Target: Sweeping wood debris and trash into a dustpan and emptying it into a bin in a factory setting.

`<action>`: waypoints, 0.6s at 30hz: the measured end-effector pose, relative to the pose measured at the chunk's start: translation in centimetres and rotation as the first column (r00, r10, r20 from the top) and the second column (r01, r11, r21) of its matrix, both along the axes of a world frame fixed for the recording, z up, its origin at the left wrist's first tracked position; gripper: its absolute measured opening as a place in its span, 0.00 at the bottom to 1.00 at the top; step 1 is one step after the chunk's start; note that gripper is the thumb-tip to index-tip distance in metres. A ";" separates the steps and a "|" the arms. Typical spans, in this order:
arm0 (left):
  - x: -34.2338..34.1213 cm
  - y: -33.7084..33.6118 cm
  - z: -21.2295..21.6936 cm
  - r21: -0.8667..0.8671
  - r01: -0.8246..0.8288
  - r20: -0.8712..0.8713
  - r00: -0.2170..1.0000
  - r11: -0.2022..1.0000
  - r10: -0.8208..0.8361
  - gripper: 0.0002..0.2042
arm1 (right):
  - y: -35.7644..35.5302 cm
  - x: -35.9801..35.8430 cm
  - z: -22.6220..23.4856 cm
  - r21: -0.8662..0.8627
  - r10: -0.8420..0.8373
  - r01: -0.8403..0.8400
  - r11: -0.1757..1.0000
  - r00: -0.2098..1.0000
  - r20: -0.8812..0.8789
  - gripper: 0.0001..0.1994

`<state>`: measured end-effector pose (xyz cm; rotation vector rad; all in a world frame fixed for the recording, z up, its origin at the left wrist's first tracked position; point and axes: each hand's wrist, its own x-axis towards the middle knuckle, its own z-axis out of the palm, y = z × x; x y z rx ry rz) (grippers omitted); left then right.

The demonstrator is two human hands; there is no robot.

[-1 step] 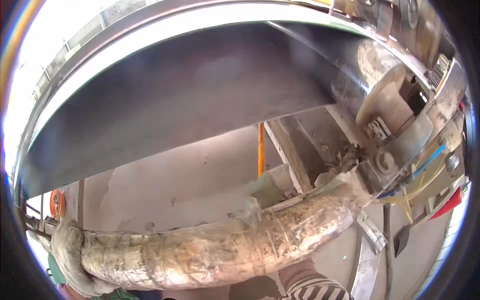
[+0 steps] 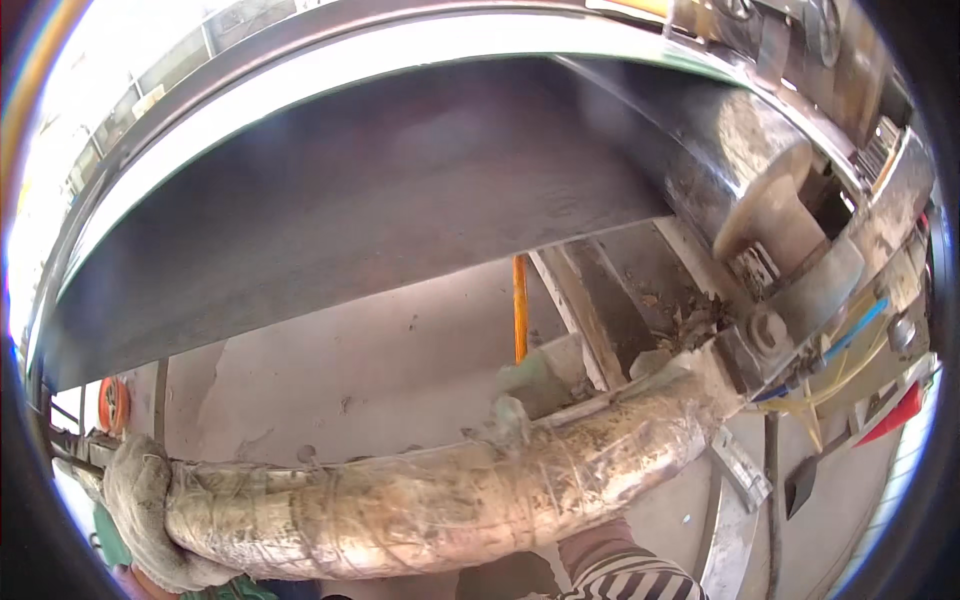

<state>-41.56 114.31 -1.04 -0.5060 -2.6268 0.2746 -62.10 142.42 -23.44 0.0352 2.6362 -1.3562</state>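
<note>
Wrapped, dirt-caked beige pipe [image 2: 430, 500] runs rightward from the gloved left hand [image 2: 140, 510], which is curled around its near end, up to a grey metal clamp fitting [image 2: 760, 335]. Should that 1 grip slip on the grimy wrap, the pipe could sag and strain the joint. The right hand is out of sight.

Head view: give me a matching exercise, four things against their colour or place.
Things:
1. wrapped pipe
2. thin upright rod
3. gloved hand
4. striped sleeve

Descriptions:
A. orange, below the dark belt
B. bottom edge, right of centre
C. grimy tan, running across the lower frame
D. lower left, at the pipe's end

Pairs: 1-C, 2-A, 3-D, 4-B
</note>
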 end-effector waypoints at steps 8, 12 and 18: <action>-3.6 1.7 2.0 0.073 0.134 0.076 0.987 0.988 -0.139 0.52 | 8.5 -8.2 -5.9 -0.372 0.027 0.084 0.924 0.959 0.284 0.03; -1.7 3.8 3.9 -0.048 0.030 0.056 0.998 0.998 -0.028 0.54 | 2.8 -13.0 -5.2 -0.592 0.144 0.055 0.804 0.948 0.282 0.02; -0.9 1.3 2.4 0.040 -0.015 0.225 0.974 0.999 0.005 0.51 | 2.3 -23.6 -7.9 -0.748 -0.024 0.188 0.637 0.974 0.225 0.04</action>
